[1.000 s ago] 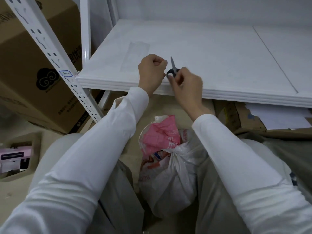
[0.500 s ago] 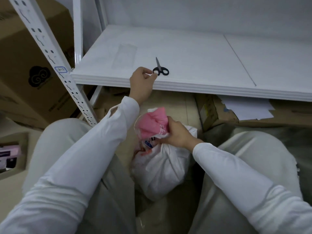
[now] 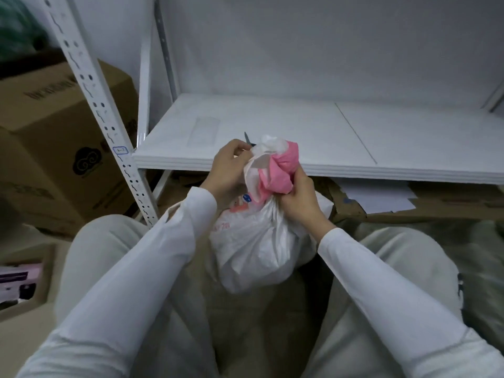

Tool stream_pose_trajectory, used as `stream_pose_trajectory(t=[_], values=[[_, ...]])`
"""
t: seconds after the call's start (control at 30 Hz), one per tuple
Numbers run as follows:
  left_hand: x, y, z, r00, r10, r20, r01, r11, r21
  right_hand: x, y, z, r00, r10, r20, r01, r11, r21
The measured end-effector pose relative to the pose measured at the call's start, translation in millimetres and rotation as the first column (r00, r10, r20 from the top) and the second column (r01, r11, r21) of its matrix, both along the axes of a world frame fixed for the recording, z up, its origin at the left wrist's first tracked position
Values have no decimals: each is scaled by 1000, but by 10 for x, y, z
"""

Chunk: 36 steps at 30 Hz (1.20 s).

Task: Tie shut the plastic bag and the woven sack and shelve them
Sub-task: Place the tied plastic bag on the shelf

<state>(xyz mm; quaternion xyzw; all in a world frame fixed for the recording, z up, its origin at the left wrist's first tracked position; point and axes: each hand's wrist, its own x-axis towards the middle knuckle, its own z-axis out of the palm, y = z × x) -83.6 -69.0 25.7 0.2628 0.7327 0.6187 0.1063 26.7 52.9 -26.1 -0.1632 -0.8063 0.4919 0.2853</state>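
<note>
A white steel rack fills the background, with a slotted upright [image 3: 90,85] at the left and a white shelf [image 3: 272,126] running across the view. A cardboard box [image 3: 54,137] stands left of the upright, and paper sheets [image 3: 376,197] lie on flattened cardboard beneath the shelf. Near the shelf's front edge the blade tip of a pair of scissors [image 3: 246,137] is seen just behind the left hand [image 3: 227,167]; the handles are hidden.

The plastic bag [image 3: 253,241] is held between the knees, in front of the shelf edge and mostly below it, not yet shelved. Its mouth is gathered into a bunch in which pink material [image 3: 278,170] shows. The neck under the bunch is encircled by the right hand [image 3: 300,197], fingers curled round it. The left side of the bunch is gripped by the left hand, fingers curled into the film. Whether a tie is pinched there cannot be told. The woven sack cannot be identified with certainty.

The step in hand is judged to be closure of the neck. The neck should be kept squeezed by the right hand while the loose film is twisted by the left. The pink material should be kept inside the gather. The knot should be seated close against the contents and drawn up steadily, since thin film is likely to tear under a sharp pull
</note>
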Motion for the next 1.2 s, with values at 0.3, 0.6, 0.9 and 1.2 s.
stream_pose_trajectory(t=[0.3, 0.6, 0.9, 1.2], values=[[249, -16, 780, 970, -113, -217, 117, 993, 2, 94, -7, 691, 969, -152, -193, 177, 977, 121], [653, 223, 1256, 933, -135, -334, 184, 976, 119, 330, 250, 1407, 904, -243, -352, 330, 920, 211], [730, 424, 1259, 887, -59, -457, 133, 982, 131, 355, 521, 1895, 801, -317, -508, 451, 878, 163], [713, 708, 1018, 773, -107, -626, 74, 994, -78, 259, 895, 2159, 724, -272, -634, 432, 895, 109]])
